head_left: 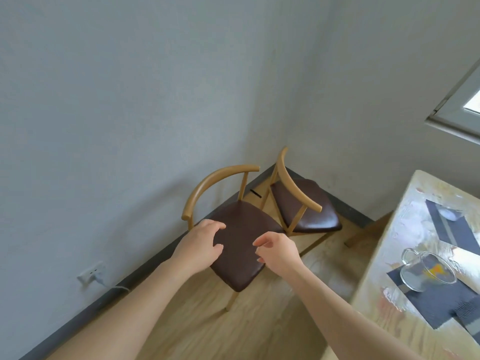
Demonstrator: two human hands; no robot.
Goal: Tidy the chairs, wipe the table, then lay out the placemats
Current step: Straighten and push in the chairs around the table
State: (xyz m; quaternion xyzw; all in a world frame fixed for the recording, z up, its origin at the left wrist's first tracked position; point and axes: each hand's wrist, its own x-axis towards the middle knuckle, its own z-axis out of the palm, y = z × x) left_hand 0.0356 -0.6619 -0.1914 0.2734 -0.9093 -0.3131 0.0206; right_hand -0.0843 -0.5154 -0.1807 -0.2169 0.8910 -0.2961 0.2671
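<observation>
Two chairs are seen in the corner of the room, by the grey wall (130,100). The near chair (241,245) has a dark brown seat, a curved back of light wood and thin wooden legs. The far chair (306,209) looks just the same and is turned another way, with its back next to the near chair's seat.

Both hands are held out over the near chair's seat. The left hand (200,245) is spread, with its fingers bent, over the left edge of the seat. The right hand (278,249) is loosely curled over the right edge, and nothing is held in it. Whether the seat is touched cannot be told.

The tabletop (389,281) is seen at the right. Dark placemats (436,302) are laid on it, and a glass jug (426,271) is lying on one of them. The floor (207,328) is made of light wood.
</observation>
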